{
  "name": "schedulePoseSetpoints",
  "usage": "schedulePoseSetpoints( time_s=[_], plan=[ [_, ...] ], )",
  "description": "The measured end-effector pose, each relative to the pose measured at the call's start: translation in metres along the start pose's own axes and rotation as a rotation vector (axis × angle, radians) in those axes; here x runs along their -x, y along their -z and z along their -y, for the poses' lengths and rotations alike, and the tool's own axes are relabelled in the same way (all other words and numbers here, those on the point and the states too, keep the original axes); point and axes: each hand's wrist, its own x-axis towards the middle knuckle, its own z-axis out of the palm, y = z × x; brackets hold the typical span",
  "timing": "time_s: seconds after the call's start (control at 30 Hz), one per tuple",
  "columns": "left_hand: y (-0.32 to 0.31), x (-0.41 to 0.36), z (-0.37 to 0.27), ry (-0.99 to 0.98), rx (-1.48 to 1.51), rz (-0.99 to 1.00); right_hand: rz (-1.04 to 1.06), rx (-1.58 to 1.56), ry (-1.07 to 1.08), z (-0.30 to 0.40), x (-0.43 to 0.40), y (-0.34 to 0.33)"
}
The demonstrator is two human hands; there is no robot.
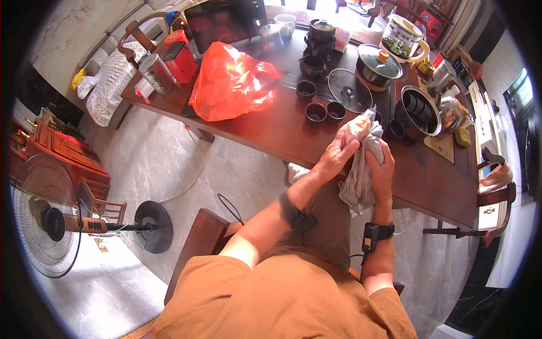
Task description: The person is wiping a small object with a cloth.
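Both hands are raised over the near edge of a dark wooden table (262,135). My left hand (338,152) grips the upper part of a grey cloth (360,182), close to my other hand. The cloth is bunched in my right hand (380,163) and hangs down below the table edge. Whether something is wrapped inside it, I cannot tell. Just beyond my hands are small dark cups (316,112), a glass pot lid with a black knob (349,91) and a dark open pot (418,112) lying tilted.
A red plastic bag (233,82) and a metal canister (157,73) stand on the table's left part. Farther back are a lidded pot (378,68) and a glass kettle (404,39). A standing fan (53,222) is on the floor at left.
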Motion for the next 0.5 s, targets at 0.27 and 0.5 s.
schedulePoseSetpoints(
  time_s=[0.27, 0.5],
  plan=[
    [0.008, 0.000, -0.007, 0.114, 0.278, 0.053, -0.138, 0.101, 0.084, -0.001, 0.000, -0.003],
    [0.002, -0.001, -0.007, -0.010, 0.178, 0.099, -0.160, 0.138, 0.255, 0.002, 0.006, -0.011]
  ],
)
